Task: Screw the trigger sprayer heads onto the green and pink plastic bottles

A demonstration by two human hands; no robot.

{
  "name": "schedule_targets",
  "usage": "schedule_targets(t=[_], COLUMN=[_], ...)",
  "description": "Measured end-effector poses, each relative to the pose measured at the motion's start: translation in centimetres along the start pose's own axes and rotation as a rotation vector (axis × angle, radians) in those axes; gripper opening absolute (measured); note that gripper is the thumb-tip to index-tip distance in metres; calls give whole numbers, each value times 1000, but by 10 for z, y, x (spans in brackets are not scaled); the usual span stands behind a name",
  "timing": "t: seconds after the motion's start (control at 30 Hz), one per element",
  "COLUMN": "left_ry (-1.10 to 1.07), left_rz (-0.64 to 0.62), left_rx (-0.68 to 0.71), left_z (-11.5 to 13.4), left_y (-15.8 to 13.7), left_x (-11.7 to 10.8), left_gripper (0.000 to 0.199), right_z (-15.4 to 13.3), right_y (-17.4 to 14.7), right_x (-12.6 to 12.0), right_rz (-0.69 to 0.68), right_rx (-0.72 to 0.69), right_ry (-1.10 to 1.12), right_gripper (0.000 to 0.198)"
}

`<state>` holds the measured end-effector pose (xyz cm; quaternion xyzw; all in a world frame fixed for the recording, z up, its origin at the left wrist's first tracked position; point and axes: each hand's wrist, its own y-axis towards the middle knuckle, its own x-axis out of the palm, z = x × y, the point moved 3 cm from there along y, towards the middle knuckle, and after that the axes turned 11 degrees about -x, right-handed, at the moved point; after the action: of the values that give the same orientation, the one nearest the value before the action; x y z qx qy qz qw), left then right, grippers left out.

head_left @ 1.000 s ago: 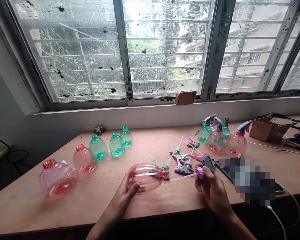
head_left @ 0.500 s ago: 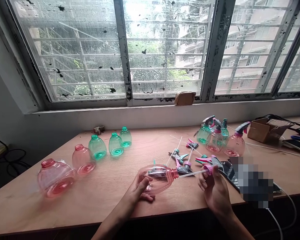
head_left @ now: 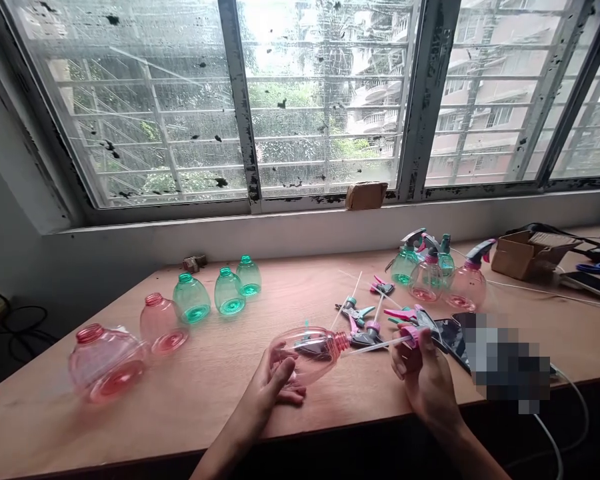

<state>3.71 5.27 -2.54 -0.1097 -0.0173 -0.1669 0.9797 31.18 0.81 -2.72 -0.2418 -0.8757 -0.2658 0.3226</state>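
Since a second ago the pink bottle [head_left: 310, 352] has slid rightward along the worktop [head_left: 220, 393] and its neck now meets the dip tube [head_left: 377, 345], which was well short of it before; the tube's tip is now inside the neck.

Head view, the only one: left hand [head_left: 274, 387] is wrapped round the base of that bottle, fingers closed on it, bottle lying on its side with the neck pointing right. Right hand [head_left: 420, 373] is clamped on a pink-collared sprayer [head_left: 420, 328], the white tube running left from it into the bottle mouth. Just behind them lie loose sprayers [head_left: 363, 320], tubes sticking up and outward.

Far left, a big pink bottle [head_left: 105, 363] sits near the front edge, a smaller pink one [head_left: 161, 325] behind it, then three green bottles [head_left: 215, 297] in a row. Back right, finished sprayers [head_left: 437, 272] stand in a cluster, with a cardboard box [head_left: 523, 255] beyond them. A blurred patch [head_left: 505, 363] covers something by the right hand, with a white cable [head_left: 565, 427] dropping off the edge.

No brand, label or writing can be read anywhere.

Open room: bare wood between the green bottles and the loose sprayers, and a wide bare strip along the front edge left of the left hand. Both hands work close to that front edge.
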Motion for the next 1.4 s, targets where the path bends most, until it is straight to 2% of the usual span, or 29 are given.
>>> schedule_targets(t=[0.13,0.3,0.4,0.6,0.73,0.93,1.07,1.23,1.4], left_ry=[-1,19,42,111,139,298,456,598,672], left_rz=[2,-20,-49,-114,-98,-162,-205,-190,-95], left_rx=[11,30,48,112,121,96,172,258,382], left_z=[0,0,0,5,11,15,23,26,13], left_y=[0,0,-2,-12,-21,-34,-40,-40,-31], left_x=[-1,-1,0,7,10,14,18,18,18], left_gripper=[78,79,78,74,67,85,94,85,85], right_z=[-3,3,8,16,20,23,22,23,23], right_y=[2,9,7,-5,-10,-12,-10,-9,-9], right_x=[-1,-8,-8,1,13,16,12,15,13], right_rz=[43,43,-28,-280,-353,-353,-304,-352,-324], right_rx=[-51,44,61,75,50,109,97,165,195], right_ry=[15,41,-28,-149,-151,-239,-227,-206,-174], right_gripper=[39,37,35,34,34,38,33,24,29])
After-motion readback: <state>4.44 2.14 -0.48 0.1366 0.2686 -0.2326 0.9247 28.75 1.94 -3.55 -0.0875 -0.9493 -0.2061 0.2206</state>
